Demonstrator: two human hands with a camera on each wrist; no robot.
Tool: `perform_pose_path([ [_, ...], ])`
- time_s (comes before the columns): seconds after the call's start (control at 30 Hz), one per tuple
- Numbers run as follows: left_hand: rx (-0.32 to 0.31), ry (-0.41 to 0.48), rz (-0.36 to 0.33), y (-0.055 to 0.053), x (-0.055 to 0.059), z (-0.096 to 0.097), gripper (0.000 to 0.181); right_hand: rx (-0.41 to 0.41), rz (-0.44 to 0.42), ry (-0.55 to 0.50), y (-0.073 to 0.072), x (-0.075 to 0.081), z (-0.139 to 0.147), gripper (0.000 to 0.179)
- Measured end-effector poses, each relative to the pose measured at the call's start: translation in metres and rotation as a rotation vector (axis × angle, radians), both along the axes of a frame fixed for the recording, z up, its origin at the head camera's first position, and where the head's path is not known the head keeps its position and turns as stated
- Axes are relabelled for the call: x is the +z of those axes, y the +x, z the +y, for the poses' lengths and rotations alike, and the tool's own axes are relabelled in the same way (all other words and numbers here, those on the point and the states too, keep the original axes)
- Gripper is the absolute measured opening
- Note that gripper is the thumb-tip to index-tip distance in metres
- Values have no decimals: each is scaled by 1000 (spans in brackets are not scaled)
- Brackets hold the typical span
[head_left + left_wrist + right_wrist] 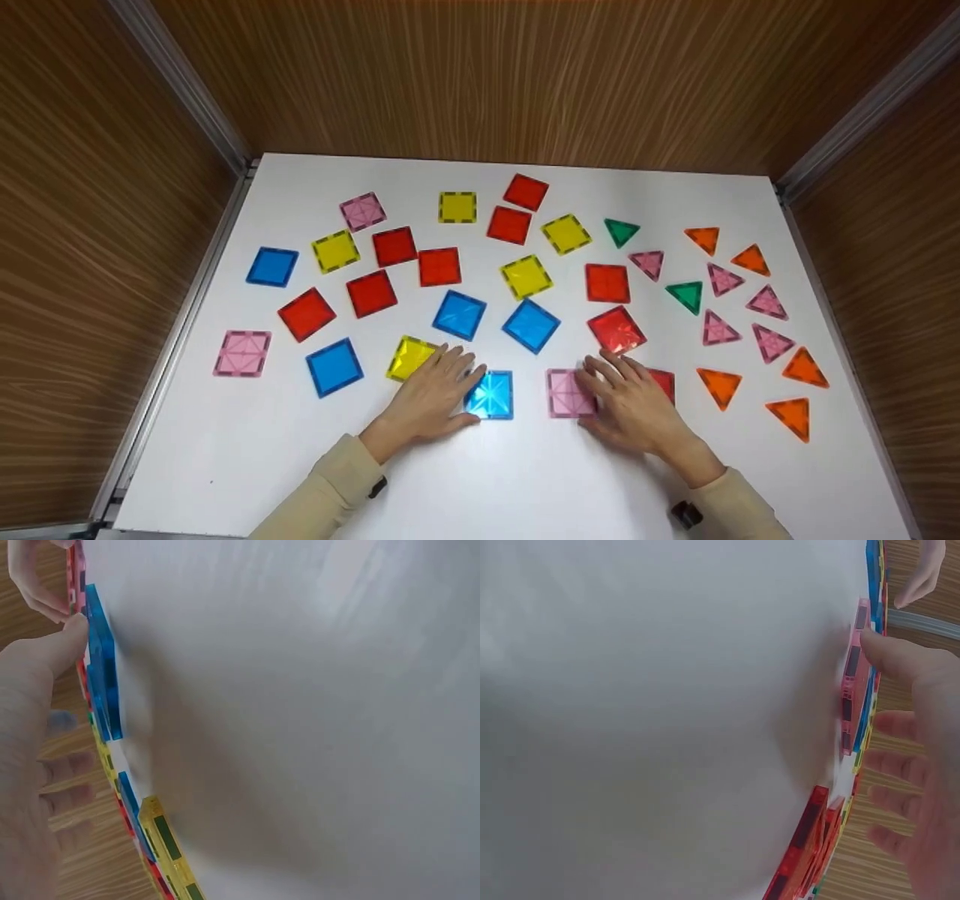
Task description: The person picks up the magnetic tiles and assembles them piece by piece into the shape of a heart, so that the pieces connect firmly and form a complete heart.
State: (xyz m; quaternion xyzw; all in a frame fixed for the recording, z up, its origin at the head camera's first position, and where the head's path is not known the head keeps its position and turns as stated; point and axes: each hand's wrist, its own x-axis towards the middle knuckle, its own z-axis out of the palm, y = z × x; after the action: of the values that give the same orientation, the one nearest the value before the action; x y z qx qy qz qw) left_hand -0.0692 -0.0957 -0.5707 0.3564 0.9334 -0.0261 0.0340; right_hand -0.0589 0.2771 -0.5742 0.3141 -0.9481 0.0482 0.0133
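My left hand (437, 391) holds a translucent blue square magnetic tile (495, 395) at its left side, thumb at the near edge and index finger toward the far corner. In the left wrist view the thumb meets that blue tile (103, 667), the other fingers spread behind. A pink square magnetic tile (568, 394) lies to the right across a gap, partly under my right hand (634, 405). My right hand holds it the same way; the right wrist view shows the thumb on the pink tile (855, 679). A red square tile (662, 384) shows partly behind the right hand.
A yellow tile (409, 358) lies partly under the left fingers. Several red, blue, yellow and pink squares, such as a blue one (531, 325), spread over the white table (480, 487). Orange (720, 386), pink and green triangles lie at right. Wood-grain walls (480, 82) enclose the table.
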Motion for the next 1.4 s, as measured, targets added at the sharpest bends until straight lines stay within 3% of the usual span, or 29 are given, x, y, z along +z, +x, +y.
perform_pose_path([
  [0.27,-38,-21,-16,1,-5,3,67,0,-32,-34,-3,-5,-3,67],
  [0.7,-69,-20,-24,-9,-4,22,67,28,-49,-42,-8,-1,-23,66],
  [1.03,-79,-23,-36,-10,-3,27,67,37,-86,-69,-9,-1,-28,67],
  [1.17,-80,-17,-43,-10,-3,26,67,17,-86,-123,-19,3,-28,64],
  [1.4,-77,16,-42,-10,-5,23,66,-72,-88,-124,-54,13,-42,61],
])
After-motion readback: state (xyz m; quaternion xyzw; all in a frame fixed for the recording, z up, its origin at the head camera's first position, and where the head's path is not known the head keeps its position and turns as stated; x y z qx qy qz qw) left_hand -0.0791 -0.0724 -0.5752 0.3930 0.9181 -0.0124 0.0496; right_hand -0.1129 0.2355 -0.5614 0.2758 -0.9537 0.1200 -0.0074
